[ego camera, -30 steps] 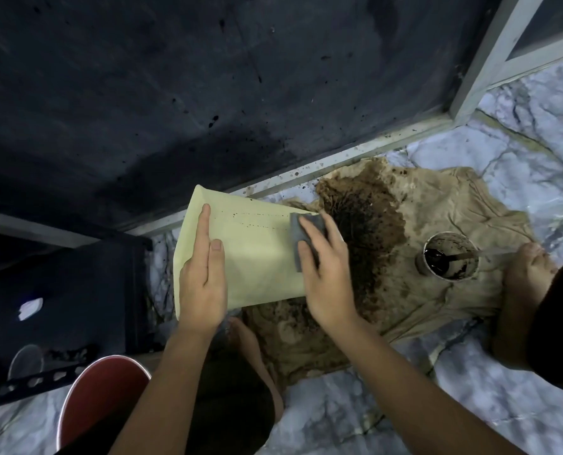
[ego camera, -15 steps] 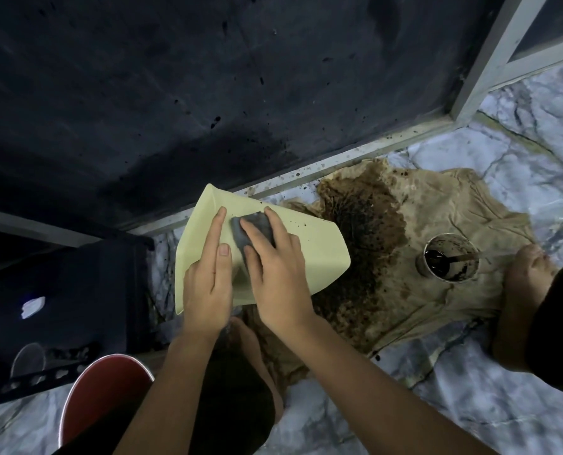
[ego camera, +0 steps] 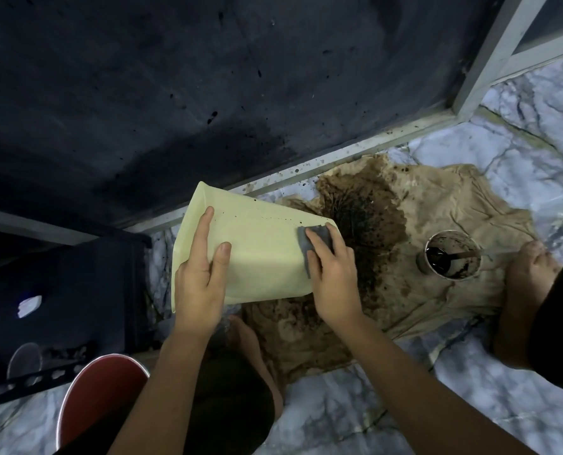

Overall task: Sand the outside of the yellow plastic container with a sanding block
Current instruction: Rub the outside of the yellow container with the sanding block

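Note:
The pale yellow plastic container (ego camera: 260,247) lies on its side above the floor, wide end to the left, narrow end to the right. My left hand (ego camera: 201,277) presses flat on its left part, fingers spread toward the rim, holding it steady. My right hand (ego camera: 332,277) grips a grey sanding block (ego camera: 313,241) and presses it against the container's right end. Small dark specks dot the container's upper face.
A stained tan cloth (ego camera: 437,224) is spread on the marble floor under the container. A tin of dark liquid with a stick in it (ego camera: 450,257) stands on the cloth. My bare feet (ego camera: 526,277) flank the cloth. A red stool (ego camera: 96,389) and dark shelf sit lower left.
My right hand slid the sanding block from the container's left-middle, beside my left hand, back to its right end. The container tilted slightly; my left hand stayed put.

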